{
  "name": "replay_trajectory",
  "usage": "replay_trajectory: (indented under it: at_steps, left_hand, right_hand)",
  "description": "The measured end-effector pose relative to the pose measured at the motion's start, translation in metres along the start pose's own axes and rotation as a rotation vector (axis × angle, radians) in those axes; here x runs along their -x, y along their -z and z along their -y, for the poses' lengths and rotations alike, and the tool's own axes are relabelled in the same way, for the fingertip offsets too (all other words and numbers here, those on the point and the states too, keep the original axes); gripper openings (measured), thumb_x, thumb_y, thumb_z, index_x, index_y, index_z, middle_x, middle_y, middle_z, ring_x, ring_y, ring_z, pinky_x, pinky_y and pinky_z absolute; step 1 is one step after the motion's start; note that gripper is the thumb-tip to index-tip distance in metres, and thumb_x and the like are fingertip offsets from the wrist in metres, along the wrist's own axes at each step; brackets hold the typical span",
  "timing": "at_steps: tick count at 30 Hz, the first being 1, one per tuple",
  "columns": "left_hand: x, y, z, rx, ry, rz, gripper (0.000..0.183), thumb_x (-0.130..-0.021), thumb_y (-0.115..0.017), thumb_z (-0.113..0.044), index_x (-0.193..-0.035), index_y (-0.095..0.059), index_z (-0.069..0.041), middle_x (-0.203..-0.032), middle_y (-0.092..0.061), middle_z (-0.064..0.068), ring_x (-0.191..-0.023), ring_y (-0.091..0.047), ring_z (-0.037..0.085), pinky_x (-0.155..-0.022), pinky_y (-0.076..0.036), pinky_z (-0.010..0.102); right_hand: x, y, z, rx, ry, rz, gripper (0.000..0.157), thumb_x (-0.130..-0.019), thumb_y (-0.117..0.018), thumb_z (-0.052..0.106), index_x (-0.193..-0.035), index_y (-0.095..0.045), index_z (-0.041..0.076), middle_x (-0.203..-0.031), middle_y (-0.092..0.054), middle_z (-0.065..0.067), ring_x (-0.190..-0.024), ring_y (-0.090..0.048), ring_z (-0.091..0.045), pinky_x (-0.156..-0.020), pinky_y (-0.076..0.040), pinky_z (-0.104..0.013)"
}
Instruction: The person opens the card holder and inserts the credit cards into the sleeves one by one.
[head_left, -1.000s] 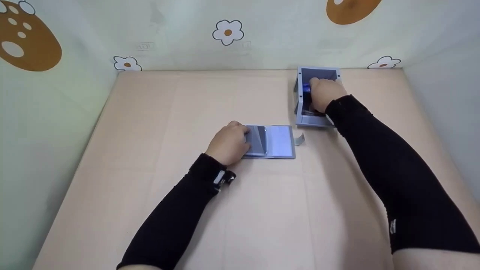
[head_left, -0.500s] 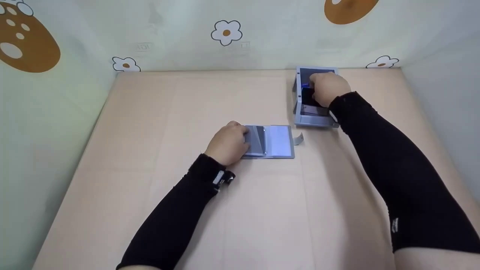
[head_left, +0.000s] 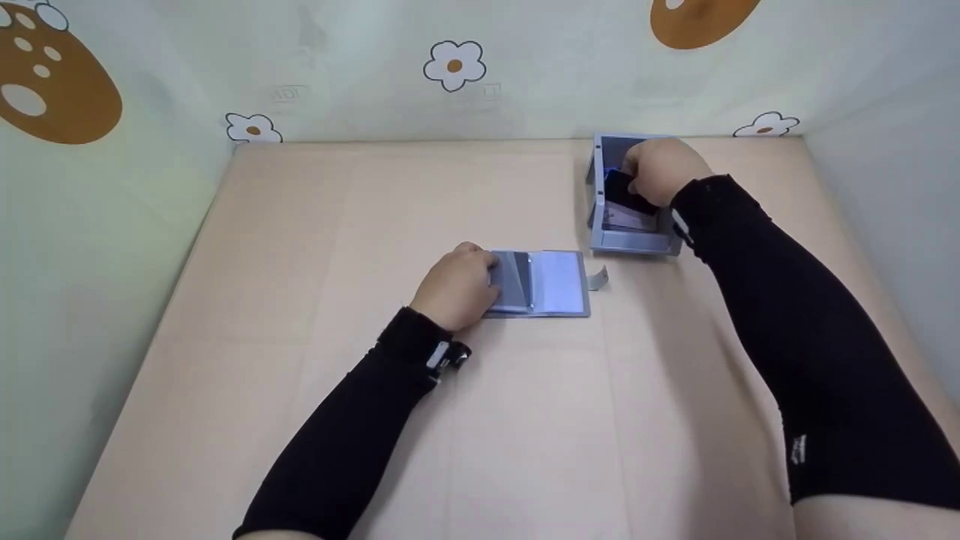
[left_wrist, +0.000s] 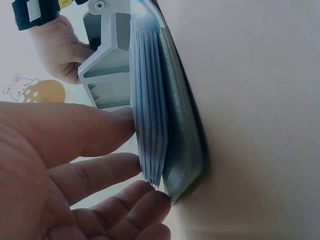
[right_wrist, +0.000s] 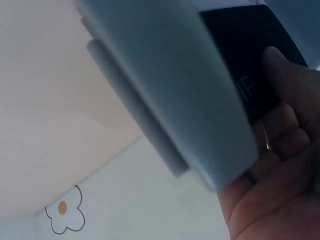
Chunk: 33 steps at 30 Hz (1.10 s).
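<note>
A small grey card holder (head_left: 561, 285) lies spread on the table, its clear sleeves showing. My left hand (head_left: 456, 289) rests on its left part. In the left wrist view the thumb and forefinger touch the top of the stacked sleeves (left_wrist: 149, 105), with the other fingers by their edge. My right hand (head_left: 670, 171) is at the grey open-topped box (head_left: 636, 241), pinching a black card (head_left: 627, 192) between thumb and fingers. That card, with pale letters partly seen, shows behind the box wall in the right wrist view. Lighter flat cards (head_left: 630, 218) lie in the box.
A light peach tabletop (head_left: 397, 202) carries everything. Pale printed walls (head_left: 360, 75) stand behind it and at both sides. The card holder's strap (head_left: 598, 279) sticks out to the right, just in front of the box.
My right hand has risen slightly and drawn to the right in the box, and the black card now shows tilted in its fingers. The left hand and card holder stay in place.
</note>
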<state>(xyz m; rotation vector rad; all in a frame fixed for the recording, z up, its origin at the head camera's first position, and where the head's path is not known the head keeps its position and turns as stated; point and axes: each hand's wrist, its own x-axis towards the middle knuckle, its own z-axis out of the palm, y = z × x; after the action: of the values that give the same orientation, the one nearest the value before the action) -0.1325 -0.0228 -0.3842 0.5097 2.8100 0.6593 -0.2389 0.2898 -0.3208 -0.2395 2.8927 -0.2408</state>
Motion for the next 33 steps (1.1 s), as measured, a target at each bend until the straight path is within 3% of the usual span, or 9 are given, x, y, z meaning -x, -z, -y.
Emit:
replay_trajectory:
  at_steps: [8,13,20,29,33]
  left_hand:
    - [0.000,-0.001,0.001,-0.009,0.010,0.005,0.036,-0.098,-0.068,-0.018,-0.132,-0.071,-0.005,-0.133,-0.065,0.015,-0.117,-0.066,0.028,-0.104,-0.054,0.042]
    - [0.000,-0.001,0.000,-0.017,0.007,0.006,0.039,-0.098,-0.070,-0.019,-0.134,-0.071,-0.005,-0.135,-0.065,0.016,-0.120,-0.066,0.029,-0.106,-0.053,0.043]
    - [-0.001,-0.001,0.001,-0.026,0.008,0.003,0.040,-0.097,-0.071,-0.021,-0.134,-0.071,-0.006,-0.136,-0.065,0.015,-0.119,-0.066,0.029,-0.105,-0.053,0.043]
    - [0.001,0.001,0.001,-0.018,0.022,0.001,0.042,-0.096,-0.072,-0.022,-0.136,-0.071,-0.008,-0.132,-0.067,0.015,-0.111,-0.068,0.028,-0.100,-0.056,0.043]
    - [0.001,0.002,0.000,-0.004,0.029,0.006,0.043,-0.096,-0.073,-0.022,-0.136,-0.070,-0.008,-0.130,-0.067,0.014,-0.108,-0.068,0.026,-0.099,-0.056,0.042]
  right_hand:
    - [-0.002,0.001,0.001,0.020,-0.006,0.007,0.032,-0.105,-0.055,0.009,-0.130,-0.068,-0.005,-0.126,-0.070,-0.028,-0.111,-0.065,-0.041,-0.107,-0.050,-0.057]
    - [-0.002,-0.002,0.001,-0.028,-0.052,0.010,0.036,-0.108,-0.047,0.015,-0.132,-0.066,-0.005,-0.131,-0.068,-0.029,-0.117,-0.064,-0.043,-0.108,-0.049,-0.059]
    - [-0.001,-0.004,-0.003,-0.100,-0.080,-0.060,0.039,-0.110,-0.046,0.019,-0.134,-0.065,-0.005,-0.134,-0.066,-0.029,-0.123,-0.062,-0.047,-0.112,-0.045,-0.060]
    - [0.015,0.003,0.006,-0.274,-0.122,-0.280,0.038,-0.111,-0.047,0.019,-0.135,-0.066,-0.003,-0.134,-0.068,-0.027,-0.123,-0.064,-0.045,-0.110,-0.047,-0.058]
    - [0.028,0.006,0.017,-0.393,-0.163,-0.386,0.039,-0.111,-0.048,0.022,-0.140,-0.063,0.000,-0.125,-0.071,-0.021,-0.108,-0.067,-0.033,-0.095,-0.054,-0.044]
